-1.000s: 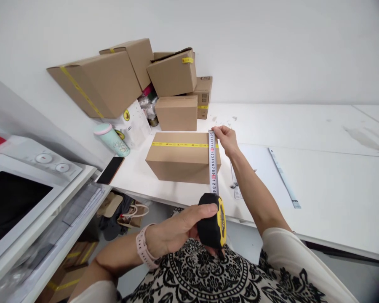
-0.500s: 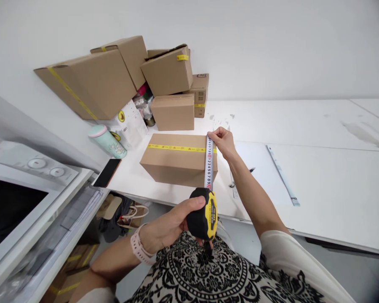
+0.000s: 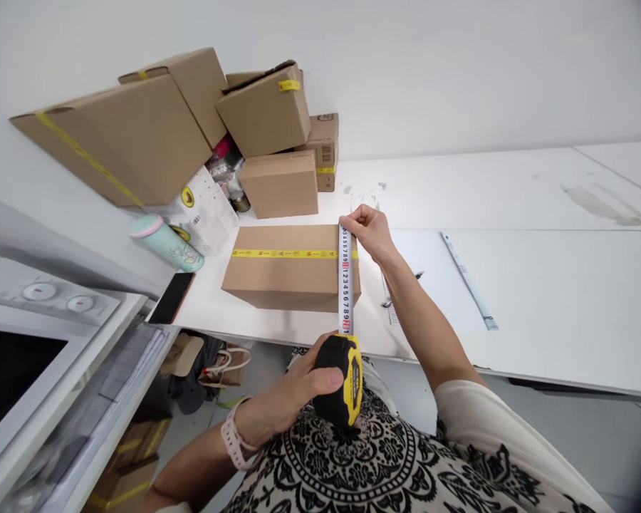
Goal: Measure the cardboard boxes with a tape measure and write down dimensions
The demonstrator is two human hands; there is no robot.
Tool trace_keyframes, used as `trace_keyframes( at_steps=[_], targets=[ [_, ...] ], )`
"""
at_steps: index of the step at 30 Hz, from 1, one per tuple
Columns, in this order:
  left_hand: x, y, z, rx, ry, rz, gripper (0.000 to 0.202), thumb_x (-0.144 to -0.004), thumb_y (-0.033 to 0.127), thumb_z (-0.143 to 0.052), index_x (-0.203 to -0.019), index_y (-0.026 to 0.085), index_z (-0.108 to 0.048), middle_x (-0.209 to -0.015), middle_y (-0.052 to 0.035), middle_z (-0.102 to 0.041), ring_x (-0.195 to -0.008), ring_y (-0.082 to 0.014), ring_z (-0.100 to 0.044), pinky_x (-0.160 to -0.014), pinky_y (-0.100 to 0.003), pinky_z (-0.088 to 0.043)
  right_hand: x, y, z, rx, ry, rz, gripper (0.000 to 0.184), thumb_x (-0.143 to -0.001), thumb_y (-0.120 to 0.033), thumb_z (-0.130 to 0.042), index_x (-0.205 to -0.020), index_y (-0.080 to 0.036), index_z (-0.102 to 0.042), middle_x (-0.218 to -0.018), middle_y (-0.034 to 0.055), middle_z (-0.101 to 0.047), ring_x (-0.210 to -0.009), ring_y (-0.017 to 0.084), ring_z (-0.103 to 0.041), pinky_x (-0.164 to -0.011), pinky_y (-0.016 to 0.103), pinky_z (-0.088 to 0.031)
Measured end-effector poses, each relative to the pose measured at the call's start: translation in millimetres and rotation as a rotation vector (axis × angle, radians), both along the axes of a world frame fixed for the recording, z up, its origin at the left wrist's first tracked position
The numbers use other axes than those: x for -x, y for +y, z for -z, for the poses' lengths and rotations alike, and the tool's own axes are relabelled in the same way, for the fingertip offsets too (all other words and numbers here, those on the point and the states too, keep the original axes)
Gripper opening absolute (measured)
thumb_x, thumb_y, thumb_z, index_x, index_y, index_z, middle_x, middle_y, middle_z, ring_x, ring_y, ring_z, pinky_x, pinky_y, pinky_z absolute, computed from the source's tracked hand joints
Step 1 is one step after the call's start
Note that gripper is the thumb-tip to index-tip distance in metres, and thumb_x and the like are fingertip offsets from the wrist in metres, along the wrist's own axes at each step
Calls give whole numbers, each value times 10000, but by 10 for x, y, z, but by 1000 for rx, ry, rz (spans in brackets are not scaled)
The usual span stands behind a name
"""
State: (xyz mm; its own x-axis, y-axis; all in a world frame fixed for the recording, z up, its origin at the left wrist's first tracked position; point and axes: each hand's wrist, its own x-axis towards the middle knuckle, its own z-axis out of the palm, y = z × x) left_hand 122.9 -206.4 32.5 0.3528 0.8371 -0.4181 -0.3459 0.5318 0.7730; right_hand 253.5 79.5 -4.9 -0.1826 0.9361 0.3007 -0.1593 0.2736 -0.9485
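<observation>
Head view: white table [image 3: 539, 285] meets white wall [image 3: 459, 64], left hand [image 3: 293, 395] grips tape measure [image 3: 344, 377], right hand [image 3: 368, 231] pinches its tip.

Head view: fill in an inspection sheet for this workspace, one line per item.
Surface: white table, marked near the back; sheet of white paper on it.
Job's things: taped brown cardboard box lies flat; white measuring blade runs across its right end from the black-and-yellow tape measure case.
Clutter: pile of brown cardboard boxes at back left; mint-green bottle lying beside it; black phone at the table edge; long white strip.
Grippers: left hand grips the case off the table's front edge; right hand pinches the blade tip with its fingers at the box's far edge.
Cables: nothing seen.
Surroundings: white wall; white appliance at left; bags under the table.
</observation>
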Motion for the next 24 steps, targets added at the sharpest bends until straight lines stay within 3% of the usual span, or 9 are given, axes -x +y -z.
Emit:
trace_keyframes(
  at_steps=[6, 10, 14, 17, 20, 24],
  targets=[
    [-22, 20, 313, -184, 350, 27, 939, -714, 418, -861, -1484, 231, -356, -1125, -62, -574, -972, -219, -563, -889, -377, -449, -6, -128, 129, 80, 3, 34, 354, -677, -483, -835, -656, -214, -607, -655, -2, -643, -632, 144, -568, -623, 309, -471],
    [-6, 0, 377, -204, 301, 42, 889, -725, 430, -847, -1462, 230, -392, -1107, -53, -579, -966, -211, -567, -874, -363, -452, -24, -181, 126, 62, 3, 31, 342, -669, -493, -836, -694, -209, -647, -690, 7, -666, -653, 147, -575, -644, 311, -473],
    [27, -105, 279, -87, 89, 27, 727, -738, 485, -821, -1349, 234, -518, -1051, -46, -630, -933, -221, -620, -853, -375, -483, -57, -183, 39, 74, -87, -18, 365, -645, -517, -837, -679, -201, -659, -686, 13, -674, -666, 151, -574, -648, 309, -468],
    [60, -174, 167, 9, -33, 36, 677, -764, 566, -788, -1277, 177, -578, -1072, -106, -678, -987, -269, -654, -886, -412, -505, -69, -183, -7, 68, -153, -40, 366, -643, -504, -839, -651, -197, -640, -667, 12, -666, -657, 144, -563, -630, 297, -450],
    [83, -197, 19, 62, -27, -7, 660, -785, 583, -775, -1251, 145, -613, -1156, -158, -691, -1070, -286, -649, -928, -406, -515, -74, -189, -35, 52, -202, -43, 334, -674, -465, -817, -640, -195, -623, -652, 10, -656, -641, 134, -551, -615, 290, -432],
    [99, -186, -200, 66, 82, 50, 682, -784, 661, -731, -1189, 120, -637, -1025, -152, -691, -882, -251, -656, -655, -335, -567, -86, -212, -72, 33, -266, -37, 294, -695, -420, -796, -638, -194, -616, -640, 3, -640, -625, 126, -537, -606, 285, -412]
  ],
)
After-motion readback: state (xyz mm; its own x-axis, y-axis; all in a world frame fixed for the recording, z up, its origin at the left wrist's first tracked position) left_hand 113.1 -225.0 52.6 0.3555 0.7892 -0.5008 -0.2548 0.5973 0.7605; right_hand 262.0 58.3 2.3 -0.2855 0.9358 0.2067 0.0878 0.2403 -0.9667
